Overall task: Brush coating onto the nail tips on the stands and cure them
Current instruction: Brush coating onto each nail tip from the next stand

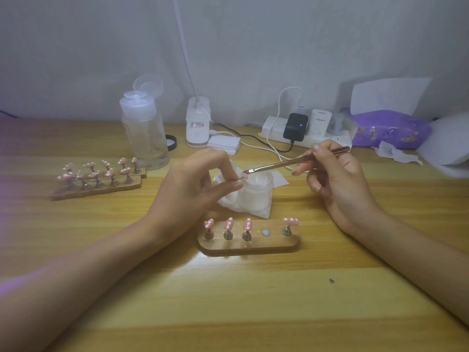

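Worktop (228, 301), wood grain, as I view it. Left hand (195, 184) at centre, right hand (335, 179) to its right, both grasping. Near stand (248, 246): four pink nail tips (229, 223) on pegs. Frosted jar (256, 191) just beyond it. Brush (291, 162), gripped in my right hand, bristles touching the single tip (245, 176) that my left hand pinches above the jar.

Wide room is lying open on the table (228, 301) in front. The near stand (250, 247) with its nail tips (229, 223) is standing in the way in the middle, just in front of the jar (256, 194). Two more stands (101, 185) and a tall bottle (146, 141) are blocking the left. Cables (286, 150) and a power strip (271, 128) are crowding the back.
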Tool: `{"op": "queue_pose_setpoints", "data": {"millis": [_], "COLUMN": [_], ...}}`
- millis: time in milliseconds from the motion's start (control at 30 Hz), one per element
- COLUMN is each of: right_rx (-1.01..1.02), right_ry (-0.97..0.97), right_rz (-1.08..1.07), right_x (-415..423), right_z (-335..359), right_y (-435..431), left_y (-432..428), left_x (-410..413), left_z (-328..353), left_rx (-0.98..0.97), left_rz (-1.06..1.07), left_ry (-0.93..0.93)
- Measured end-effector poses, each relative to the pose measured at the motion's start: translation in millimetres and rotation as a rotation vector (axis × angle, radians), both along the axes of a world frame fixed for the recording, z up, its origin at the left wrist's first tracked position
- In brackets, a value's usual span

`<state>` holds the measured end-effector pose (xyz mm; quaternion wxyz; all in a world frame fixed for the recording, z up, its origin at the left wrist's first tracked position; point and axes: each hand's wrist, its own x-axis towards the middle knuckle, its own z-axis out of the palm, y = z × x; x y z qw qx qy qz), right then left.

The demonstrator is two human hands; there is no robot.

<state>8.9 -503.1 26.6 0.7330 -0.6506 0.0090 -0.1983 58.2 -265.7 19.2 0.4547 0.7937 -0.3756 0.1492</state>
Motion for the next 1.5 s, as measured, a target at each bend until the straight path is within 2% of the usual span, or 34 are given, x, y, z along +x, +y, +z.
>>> {"op": "queue_pose_setpoints", "data": {"millis": [433,567,733,867,1000,1167,1300,1500], "right_rx": [-0.005,-0.02,-0.014,-0.016,0.007,0.009,0.035,0.028], "right_ry": [-0.055,-0.008,-0.05,0.001,-0.054,0.01,-0.038,0.0], "right_rz": [0.058,0.017,0.049,0.012,0.036,0.011,0.042,0.008], "right_x": [-1.2,0.2,-0.2,0.4,-1.2,-0.4,-0.9,0.0], "right_z": [0.4,-0.9,0.1,-0.9,0.7,0.3,1.6,0.5], "right_y": [0.2,-0.1,-1.0,-0.4,-0.1,-0.1,-0.6,-0.1], "left_y": [0.6,0.7,0.5,0.6,0.3,0.1,0.3,-0.4], "left_x": [0.1,0.4,1.2,1.3,1.2,2.0,2.3,1.5], "left_z": [-0.2,-0.8,-1.0,-1.4,-1.6,-1.5,-1.5,-0.7], "left_rx": [-0.008,-0.016,-0.014,-0.01,-0.014,-0.02,-0.016,-0.023], "left_rz": [-0.014,-0.021,-0.023,-0.02,-0.024,-0.028,-0.028,-0.032], "left_ry": [0.017,0.022,0.019,0.013,0.018,0.03,0.023,0.02]}}
